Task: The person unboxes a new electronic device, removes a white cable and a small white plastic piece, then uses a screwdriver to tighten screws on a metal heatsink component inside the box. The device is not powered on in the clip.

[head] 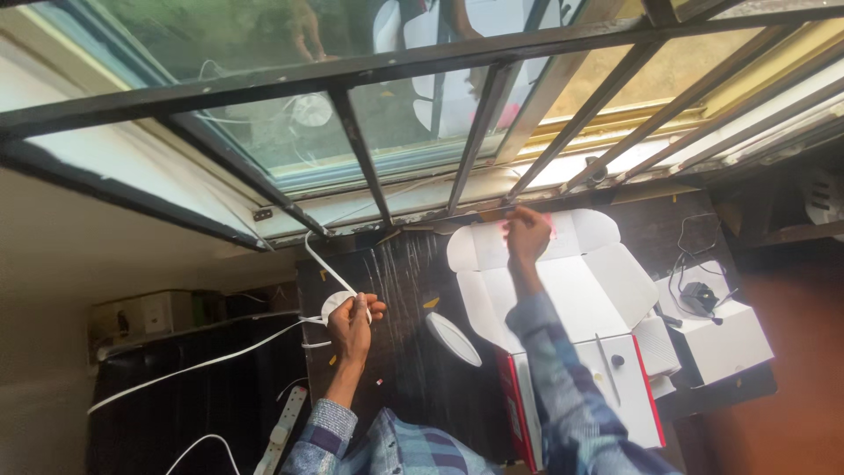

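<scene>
My left hand [353, 318] pinches a small round white device [335, 304] over the dark table [400, 281]. A flat white cable [220, 356] runs from the device off to the left, and another strand [321, 257] goes up to the window sill. My right hand [527, 236] reaches to the far flap of an open white cardboard box [580, 290] with red sides. Something pinkish shows at its fingers, too blurred to name. A white round disc [454, 339] lies on the table between my two arms.
Black window bars [479, 123] and glass fill the upper part of the view. A second white box [725, 339] at the right carries a black adapter [699, 297] and its cable. A white power strip [283, 424] lies at the lower left near a dark cabinet [176, 387].
</scene>
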